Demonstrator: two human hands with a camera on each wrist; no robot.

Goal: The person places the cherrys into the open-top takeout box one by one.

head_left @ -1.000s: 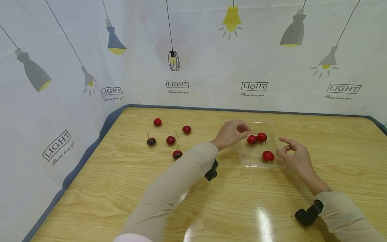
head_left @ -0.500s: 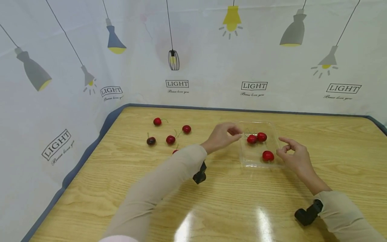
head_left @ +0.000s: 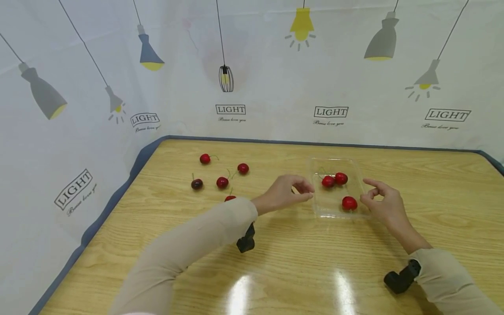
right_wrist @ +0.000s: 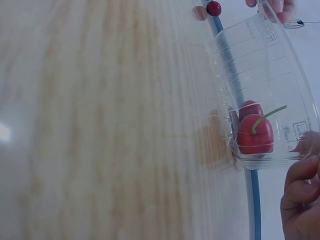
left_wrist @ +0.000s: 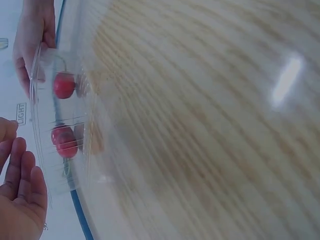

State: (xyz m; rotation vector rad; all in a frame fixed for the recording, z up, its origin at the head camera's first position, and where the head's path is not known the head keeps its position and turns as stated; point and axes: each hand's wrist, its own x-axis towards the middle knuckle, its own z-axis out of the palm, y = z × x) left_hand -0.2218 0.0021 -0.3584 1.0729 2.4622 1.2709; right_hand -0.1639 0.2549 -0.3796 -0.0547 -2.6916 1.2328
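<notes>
A clear plastic box (head_left: 328, 204) stands on the table with three red cherries inside: a cherry (head_left: 328, 181) and another cherry (head_left: 341, 178) touch near the back, and a third cherry (head_left: 349, 203) lies nearer the front right. My right hand (head_left: 387, 205) holds the box's right rim between thumb and fingers; part of that grip is hidden in the right wrist view. Beside the left wall, my left hand (head_left: 285, 191) has its fingers loosely bent, thumb apart from them, with nothing in between. In the left wrist view its fingers (left_wrist: 25, 175) lie close to the rim.
Several stemmed cherries lie on the wooden table (head_left: 275, 262) at the left, among them a dark cherry (head_left: 197, 183) and a red cherry (head_left: 243, 168). One cherry (head_left: 230, 198) is partly hidden by my left sleeve (head_left: 197, 236). A printed cloth (head_left: 267, 87) hangs behind.
My left hand has drawn back from over the box's back left corner, moving left and then toward me along the left wall. The right hand, box and cherries have stayed put.
</notes>
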